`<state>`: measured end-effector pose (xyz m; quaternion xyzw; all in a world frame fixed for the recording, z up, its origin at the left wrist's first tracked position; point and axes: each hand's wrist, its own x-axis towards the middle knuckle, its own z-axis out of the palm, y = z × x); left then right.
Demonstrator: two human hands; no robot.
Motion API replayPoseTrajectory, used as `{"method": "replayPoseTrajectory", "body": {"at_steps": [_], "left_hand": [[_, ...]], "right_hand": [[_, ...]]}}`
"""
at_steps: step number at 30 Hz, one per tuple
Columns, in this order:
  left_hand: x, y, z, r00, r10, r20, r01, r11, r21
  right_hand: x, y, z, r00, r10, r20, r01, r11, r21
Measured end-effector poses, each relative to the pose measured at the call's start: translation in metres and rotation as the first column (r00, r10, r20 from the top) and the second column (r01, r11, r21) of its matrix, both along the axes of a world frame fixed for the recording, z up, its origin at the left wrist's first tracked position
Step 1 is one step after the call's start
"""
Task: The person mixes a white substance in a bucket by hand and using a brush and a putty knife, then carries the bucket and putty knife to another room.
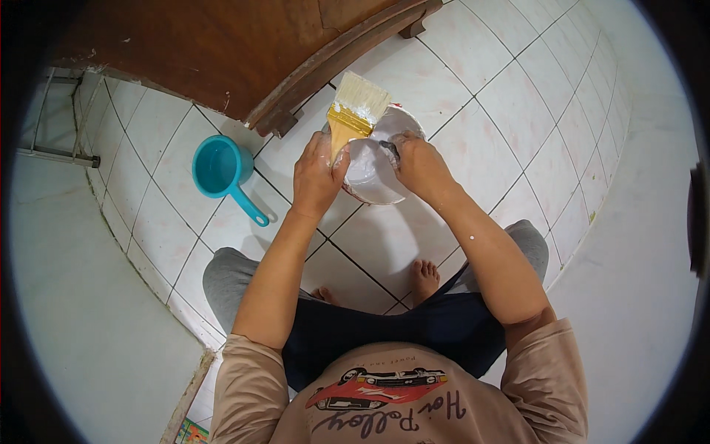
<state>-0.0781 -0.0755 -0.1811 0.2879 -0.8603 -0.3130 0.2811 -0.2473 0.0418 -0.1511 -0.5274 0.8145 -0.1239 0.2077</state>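
Note:
My left hand (319,174) is closed round the pale wooden handle of a wide paintbrush (353,118). The brush has a gold-coloured metal band and cream bristles that point up and away from me, with white paint near the band. A white bucket (381,194) with reddish marks on its rim stands beneath both hands and holds white paint. My right hand (418,164) is closed over the bucket, gripping a small dark object (390,152). What kind of object it is cannot be made out, as the fingers hide most of it.
A teal dipper (222,167) with a long handle sits on the white tiled floor (473,137) to the left. Brown wooden furniture (222,48) stands at the far side, and a metal frame (59,154) at the far left. Pale walls rise on both sides.

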Motion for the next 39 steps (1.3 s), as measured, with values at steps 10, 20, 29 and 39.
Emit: {"method": "replayPoseTrajectory", "body": {"at_steps": [10, 20, 29, 39], "left_hand": [[0.008, 0.001, -0.007, 0.998, 0.030, 0.047, -0.029, 0.999, -0.022], [0.004, 0.001, -0.006, 0.998, 0.010, -0.054, -0.013, 0.998, -0.067], [0.003, 0.001, -0.008, 0.998, 0.014, -0.059, -0.018, 0.998, -0.060], [0.002, -0.001, -0.003, 1.000, -0.005, -0.018, 0.005, 1.000, -0.019]], "right_hand": [[0.004, -0.001, -0.001, 0.988, 0.051, 0.144, -0.064, 0.994, 0.088], [0.001, -0.003, 0.001, 0.997, -0.078, 0.000, 0.078, 0.994, -0.079], [0.003, -0.002, 0.000, 0.978, 0.027, 0.207, -0.064, 0.982, 0.177], [0.007, 0.002, 0.003, 0.984, 0.133, 0.116, -0.132, 0.991, -0.012]]}}
